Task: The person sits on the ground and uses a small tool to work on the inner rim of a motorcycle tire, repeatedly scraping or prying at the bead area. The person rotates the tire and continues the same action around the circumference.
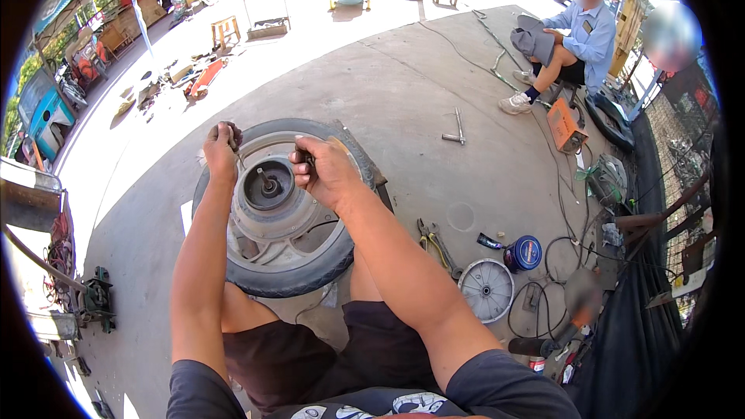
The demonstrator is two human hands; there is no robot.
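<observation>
While the wheel (268,220) is laid before the knees (244,310), left hand (223,149) and right hand (326,171) are held over it, fingers (299,171) curled in; whether anything is gripped cannot be told.

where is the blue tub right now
The blue tub is on the ground, right of centre in the head view, beside the round metal cover.

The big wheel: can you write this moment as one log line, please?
left hand: curled above wheel, contents unclear | right hand: curled above wheel, contents unclear | wheel: hub up | silver disc: right of wheel
</observation>
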